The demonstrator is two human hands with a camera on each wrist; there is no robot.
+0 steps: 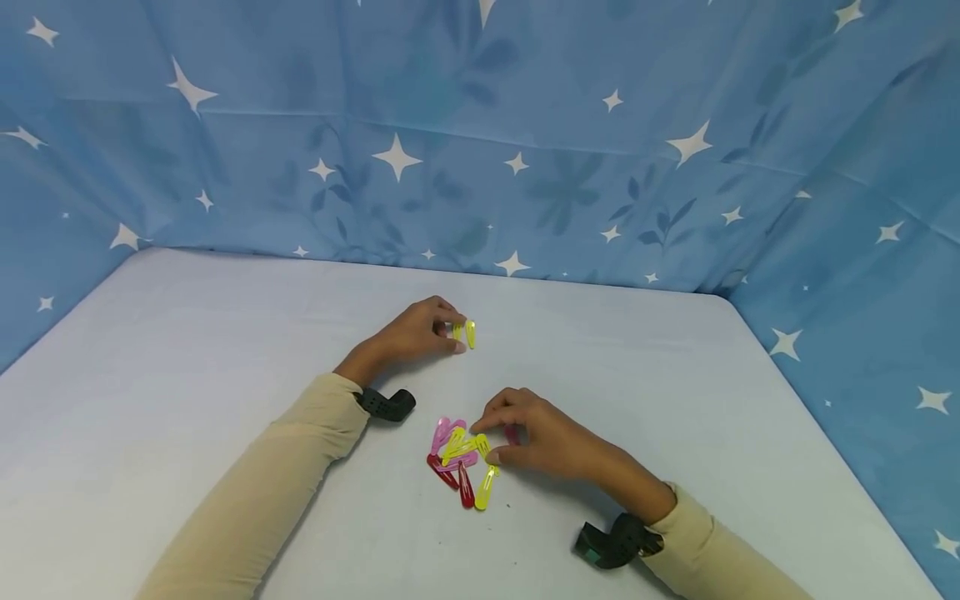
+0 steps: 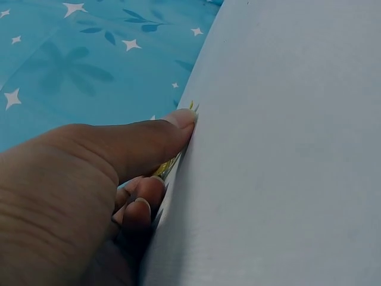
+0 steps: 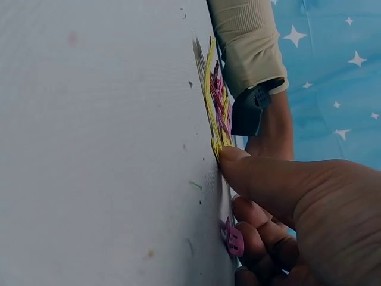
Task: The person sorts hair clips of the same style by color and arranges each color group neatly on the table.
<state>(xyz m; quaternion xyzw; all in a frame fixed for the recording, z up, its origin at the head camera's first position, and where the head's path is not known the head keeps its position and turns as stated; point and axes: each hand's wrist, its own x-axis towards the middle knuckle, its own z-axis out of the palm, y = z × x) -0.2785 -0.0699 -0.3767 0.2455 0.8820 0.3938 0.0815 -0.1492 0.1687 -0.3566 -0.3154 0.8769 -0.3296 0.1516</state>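
Toward the far middle of the table, my left hand (image 1: 420, 329) pinches a yellow snap hair clip (image 1: 456, 332) between thumb and fingers. A second yellow hair clip (image 1: 470, 334) lies just right of it. In the left wrist view, the thumb (image 2: 184, 117) touches the white surface and mostly covers the clip. Closer in, my right hand (image 1: 547, 437) holds a yellow hair clip (image 1: 483, 447) at the pile's right edge, thumb and index finger at its ends. Under the curled right fingers lies a pink hair clip (image 3: 234, 238), partly hidden.
The loose pile holds pink hair clips (image 1: 440, 435), red hair clips (image 1: 466, 485) and more yellow hair clips (image 1: 486, 490). Both wrists wear black camera mounts (image 1: 386, 405). A white-covered table (image 1: 225, 333) meets a blue star-patterned curtain (image 1: 450, 208) at the back and sides.
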